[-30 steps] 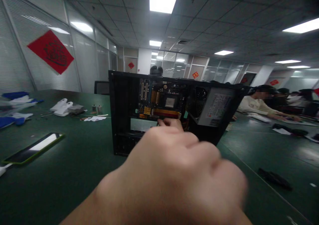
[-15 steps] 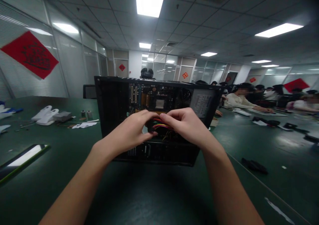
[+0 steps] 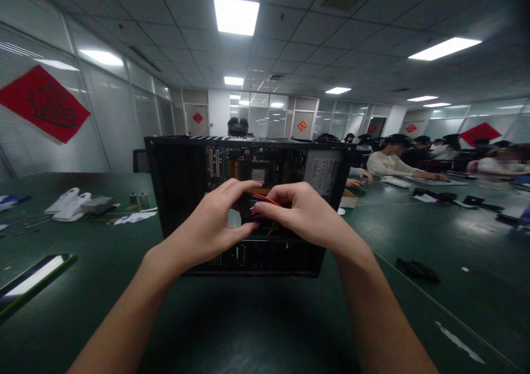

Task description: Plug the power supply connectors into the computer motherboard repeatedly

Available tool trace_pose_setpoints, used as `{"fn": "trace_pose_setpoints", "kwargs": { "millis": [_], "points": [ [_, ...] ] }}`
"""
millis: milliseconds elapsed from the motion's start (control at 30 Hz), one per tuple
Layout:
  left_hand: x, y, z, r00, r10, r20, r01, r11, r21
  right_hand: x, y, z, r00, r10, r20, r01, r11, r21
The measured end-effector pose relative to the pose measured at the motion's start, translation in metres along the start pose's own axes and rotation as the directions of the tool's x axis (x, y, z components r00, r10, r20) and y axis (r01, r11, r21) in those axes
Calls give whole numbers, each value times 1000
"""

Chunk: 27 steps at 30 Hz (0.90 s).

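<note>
Grip tighter than a moment ago: left hand (image 3: 207, 227) and right hand (image 3: 308, 216) both pinched on cable bundle (image 3: 265, 199) inside computer case (image 3: 174, 186), seemingly working it.

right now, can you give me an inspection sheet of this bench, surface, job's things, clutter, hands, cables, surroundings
surface: dark green table.
job's things: open black computer case standing upright, motherboard and power supply inside.
clutter: white objects, grey box, paper scrap, flat green-edged device, black item.
hands: left hand and right hand both closed on the wire bundle.
cables: red, yellow and black wires, in front of the case's opening.
surroundings: seated people at the right; red wall decoration.
</note>
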<state>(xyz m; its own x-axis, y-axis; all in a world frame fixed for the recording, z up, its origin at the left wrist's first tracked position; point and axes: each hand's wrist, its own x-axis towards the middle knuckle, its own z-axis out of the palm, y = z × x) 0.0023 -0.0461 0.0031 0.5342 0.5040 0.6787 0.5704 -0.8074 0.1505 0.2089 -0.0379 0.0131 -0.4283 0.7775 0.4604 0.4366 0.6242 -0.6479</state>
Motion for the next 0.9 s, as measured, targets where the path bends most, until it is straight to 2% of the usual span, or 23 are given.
{"fn": "trace_pose_setpoints", "kwargs": {
  "millis": [267,567,733,900],
  "points": [
    [-4,-12,-1,997,71,-17,-68,989,130,2,0,5,996,-11,88,9,1000,25],
    [-6,-15,4,990,114,84,-126,981,151,10,12,18,973,-61,223,36,993,115],
    [-3,-12,1,994,112,5,-112,988,102,3,4,11,971,-71,227,32,985,171],
    [-3,-12,1,991,129,-39,-127,991,39,-8,-8,0,945,-172,277,130,978,163]
  ]
}}
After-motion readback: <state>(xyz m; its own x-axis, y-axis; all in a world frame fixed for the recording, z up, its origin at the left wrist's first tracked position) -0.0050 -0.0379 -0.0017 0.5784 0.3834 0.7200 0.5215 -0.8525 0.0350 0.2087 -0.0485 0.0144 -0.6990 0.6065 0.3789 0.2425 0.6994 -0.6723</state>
